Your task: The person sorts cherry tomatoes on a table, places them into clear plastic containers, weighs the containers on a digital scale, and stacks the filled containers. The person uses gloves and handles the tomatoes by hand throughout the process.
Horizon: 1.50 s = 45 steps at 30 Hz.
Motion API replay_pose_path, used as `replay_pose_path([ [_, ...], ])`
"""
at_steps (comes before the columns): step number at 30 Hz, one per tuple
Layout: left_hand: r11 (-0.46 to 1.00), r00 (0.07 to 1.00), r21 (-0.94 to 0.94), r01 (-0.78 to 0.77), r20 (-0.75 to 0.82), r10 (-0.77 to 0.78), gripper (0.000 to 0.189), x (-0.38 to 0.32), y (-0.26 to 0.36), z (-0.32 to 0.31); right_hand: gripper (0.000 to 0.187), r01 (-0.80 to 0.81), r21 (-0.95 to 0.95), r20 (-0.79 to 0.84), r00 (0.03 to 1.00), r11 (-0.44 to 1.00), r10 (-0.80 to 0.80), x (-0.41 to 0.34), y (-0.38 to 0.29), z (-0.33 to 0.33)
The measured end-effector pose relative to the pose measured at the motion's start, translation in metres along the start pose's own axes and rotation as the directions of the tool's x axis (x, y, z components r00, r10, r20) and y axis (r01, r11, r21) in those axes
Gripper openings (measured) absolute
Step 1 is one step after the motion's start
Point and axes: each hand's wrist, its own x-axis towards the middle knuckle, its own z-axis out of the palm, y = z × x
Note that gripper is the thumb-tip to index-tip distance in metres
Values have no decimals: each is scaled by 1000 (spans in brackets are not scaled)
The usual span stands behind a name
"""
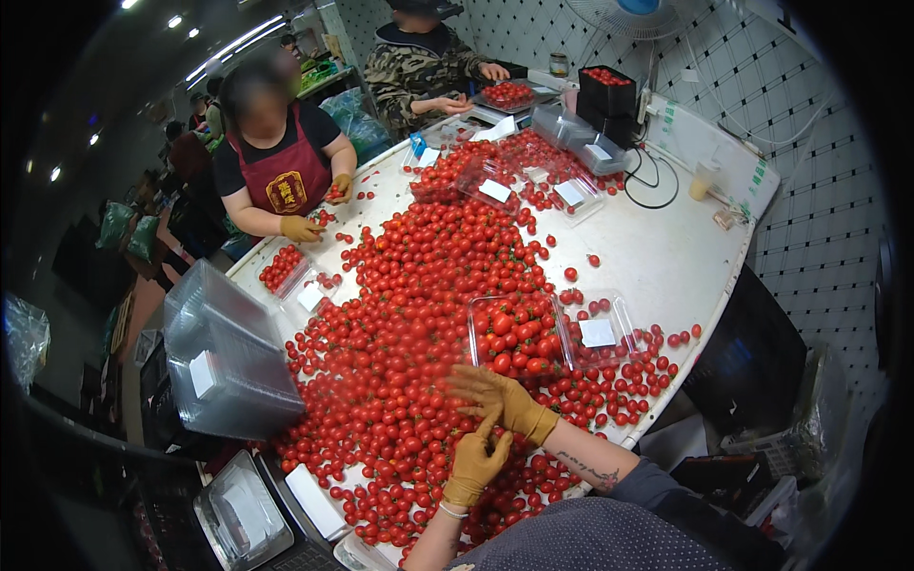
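Observation:
My left hand [477,464], in a tan rubber glove, is over the near part of a large heap of cherry tomatoes [421,300]. Its extended finger meets my right hand [503,400], gloved alike, which is spread palm-down just below a clear plastic clamshell box [563,321]. Neither hand shows a tomato in it. The box's near half is full of cherry tomatoes; its lid half lies open to the right with a white label [597,332] and a few tomatoes on or under it. Loose tomatoes surround both hands.
Stacked empty clamshells [228,357] stand at the white table's [657,264] left edge. A co-worker in a red apron holds tomatoes at the far left; another sits by a filled box [508,95]. Black crates [605,100], a cable [653,189] and a plastic cup [703,180] are at the far right.

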Motion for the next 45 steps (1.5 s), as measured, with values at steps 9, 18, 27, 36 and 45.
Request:
replay_pose_path([
  [9,889,865,456,23,-455,211,52,-38,-83,-40,48,-42,-19,60,997,999,43,-58,21,-55],
  [18,714,876,603,357,-480,-33,61,-41,-130,-26,33,-125,-523,-240,971,843,-4,-40,54,-67],
  [27,748,877,587,310,-481,15,57,-42,-133,-24,34,-159,-497,-263,964,853,26,-40,54,-73],
  [36,729,884,621,287,-464,48,59,-37,-131,-23,32,-124,-426,-267,964,896,7,-37,63,-91],
  [45,725,878,615,311,-478,29,57,-41,-129,-24,31,-128,-393,-255,966,910,25,-33,65,-91],
])
